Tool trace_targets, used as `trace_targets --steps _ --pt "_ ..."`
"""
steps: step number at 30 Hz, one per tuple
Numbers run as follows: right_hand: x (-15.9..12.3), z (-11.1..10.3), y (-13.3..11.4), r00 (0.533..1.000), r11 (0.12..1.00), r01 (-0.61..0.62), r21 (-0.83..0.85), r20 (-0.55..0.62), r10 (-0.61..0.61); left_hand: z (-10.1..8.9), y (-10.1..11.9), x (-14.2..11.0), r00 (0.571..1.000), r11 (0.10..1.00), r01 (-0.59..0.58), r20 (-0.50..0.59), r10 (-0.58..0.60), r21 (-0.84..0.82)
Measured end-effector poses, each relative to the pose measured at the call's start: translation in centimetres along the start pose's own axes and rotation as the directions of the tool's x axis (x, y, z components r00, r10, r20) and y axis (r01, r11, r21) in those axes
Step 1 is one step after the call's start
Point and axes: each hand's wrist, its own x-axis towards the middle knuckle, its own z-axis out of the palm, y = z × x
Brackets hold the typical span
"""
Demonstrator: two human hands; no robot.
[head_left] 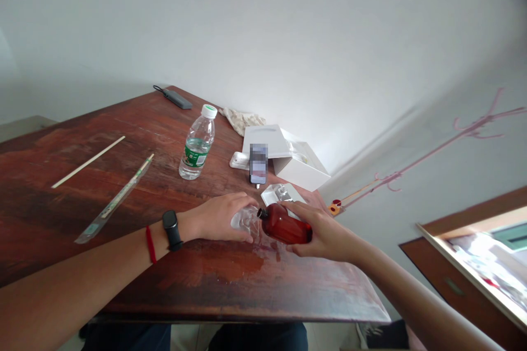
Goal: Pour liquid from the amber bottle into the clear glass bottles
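A person's bare hands work close together over a reddish-brown wooden surface (152,126), each with a hold on a separate vessel. The left hand (222,217), its wrist ringed by a black smart band (171,229) and a red cord (151,245), is closed around a clear, transparent cup (245,220) near the front edge. The right hand (319,230) grips a rounded, deep-red bottle (287,225), tipped on its side with its dark neck pointing left at the cup; whether neck and cup touch is impossible to tell. A wet patch (236,270) glistens on the wood just in front.

Beyond the hands, a phone with a lit screen (258,167) stands before an open white box (304,163), with a small white device (239,160) at its left and a white tray-like piece (284,194) nearer the red bottle. A clear plastic water bottle with a green label and white cap (197,145) stands upright, part full, to the left. Farther left lie a bare pale stick (88,162) and a slim wrapped packet (117,197). A dark grey rectangular device (176,98) and a pale patterned cloth (242,119) rest near the back edge.
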Motion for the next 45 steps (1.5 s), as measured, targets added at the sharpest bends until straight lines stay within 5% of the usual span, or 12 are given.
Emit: trace_targets --steps 45 --pt "0.16 -0.22 -0.06 1.000 1.000 0.004 -0.013 0.027 -0.004 0.01 0.10 0.01 1.000 1.000 -0.008 -0.002 0.008 0.005"
